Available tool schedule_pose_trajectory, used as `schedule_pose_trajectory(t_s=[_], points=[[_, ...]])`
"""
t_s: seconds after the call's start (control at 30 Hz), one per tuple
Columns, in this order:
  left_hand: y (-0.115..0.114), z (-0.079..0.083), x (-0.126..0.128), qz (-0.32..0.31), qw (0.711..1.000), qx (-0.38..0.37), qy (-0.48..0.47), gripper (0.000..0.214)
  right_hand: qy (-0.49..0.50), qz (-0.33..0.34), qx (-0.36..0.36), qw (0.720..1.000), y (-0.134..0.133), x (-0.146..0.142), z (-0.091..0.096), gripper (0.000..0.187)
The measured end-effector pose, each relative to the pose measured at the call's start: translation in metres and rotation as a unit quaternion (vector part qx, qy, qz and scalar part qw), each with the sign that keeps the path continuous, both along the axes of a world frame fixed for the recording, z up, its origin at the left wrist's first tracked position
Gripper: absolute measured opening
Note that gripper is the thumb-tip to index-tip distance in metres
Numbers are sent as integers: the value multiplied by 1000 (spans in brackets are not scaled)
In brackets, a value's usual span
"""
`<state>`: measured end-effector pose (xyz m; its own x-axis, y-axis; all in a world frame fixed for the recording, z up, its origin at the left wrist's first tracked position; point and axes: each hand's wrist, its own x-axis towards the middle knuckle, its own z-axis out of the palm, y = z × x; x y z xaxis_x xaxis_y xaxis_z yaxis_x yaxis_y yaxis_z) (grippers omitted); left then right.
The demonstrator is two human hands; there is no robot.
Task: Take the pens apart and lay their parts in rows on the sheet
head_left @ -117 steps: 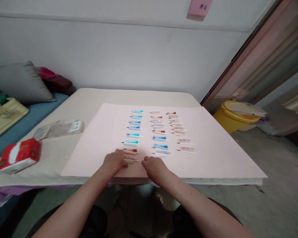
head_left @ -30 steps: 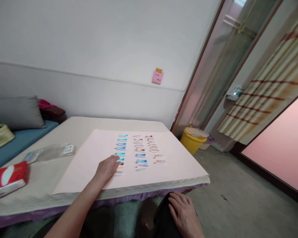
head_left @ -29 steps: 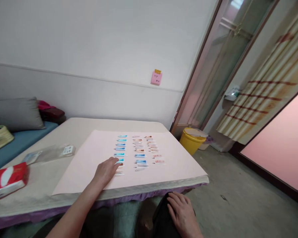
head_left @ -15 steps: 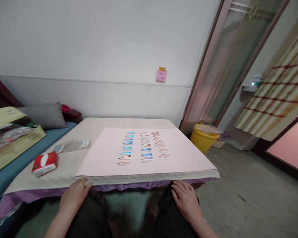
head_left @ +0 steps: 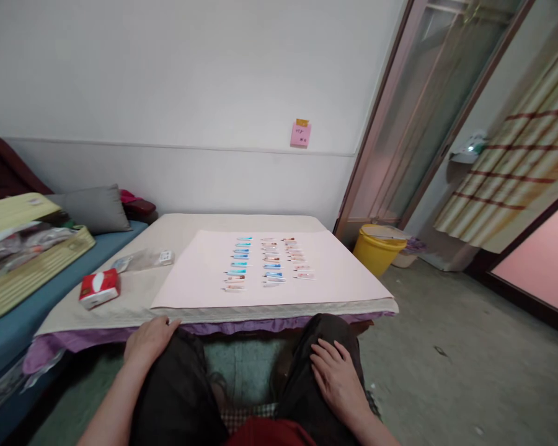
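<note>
My left hand [head_left: 149, 339] rests on my left knee, fingers curved loosely over dark trousers, holding nothing. My right hand [head_left: 337, 378] lies flat on my right thigh with fingers stretched out, empty. Ahead stands a low table [head_left: 97, 310] covered by a beige cloth with a purple fringe. A pale pink sheet [head_left: 204, 279] lies on it. Three columns of several small tube-like items [head_left: 267, 260] are lined up on the sheet, blue ones mostly at the left, pinkish ones in the middle and at the right. Both hands are well short of the table.
A red tissue pack [head_left: 99, 288] and a clear plastic packet [head_left: 144, 260] lie on the table's left part. A blue mattress with a grey pillow [head_left: 93, 209] and a yellow basket [head_left: 32, 266] is at the left. A yellow bucket [head_left: 379, 248] stands right of the table by a glass door.
My left hand left the tube rows and dropped onto my knee. My right hand stayed on my thigh. The view pulled back, so the table sits farther away.
</note>
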<state>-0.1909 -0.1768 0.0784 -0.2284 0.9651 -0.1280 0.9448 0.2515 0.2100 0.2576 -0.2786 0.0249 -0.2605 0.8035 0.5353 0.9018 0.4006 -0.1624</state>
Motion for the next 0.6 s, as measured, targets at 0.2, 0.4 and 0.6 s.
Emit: schedule_pose_trajectory(t_s=[0.2, 0.4, 0.6], points=[[-1, 2, 0, -7, 1000, 18, -1, 45, 2, 19, 22, 1000, -28, -15, -22, 15], [-2, -1, -2, -8, 999, 35, -10, 43, -68, 81, 21, 994, -39, -19, -27, 19], [-2, -3, -3, -2, 999, 31, -17, 45, 61, 198, -240, 948, -62, -49, 2, 11]])
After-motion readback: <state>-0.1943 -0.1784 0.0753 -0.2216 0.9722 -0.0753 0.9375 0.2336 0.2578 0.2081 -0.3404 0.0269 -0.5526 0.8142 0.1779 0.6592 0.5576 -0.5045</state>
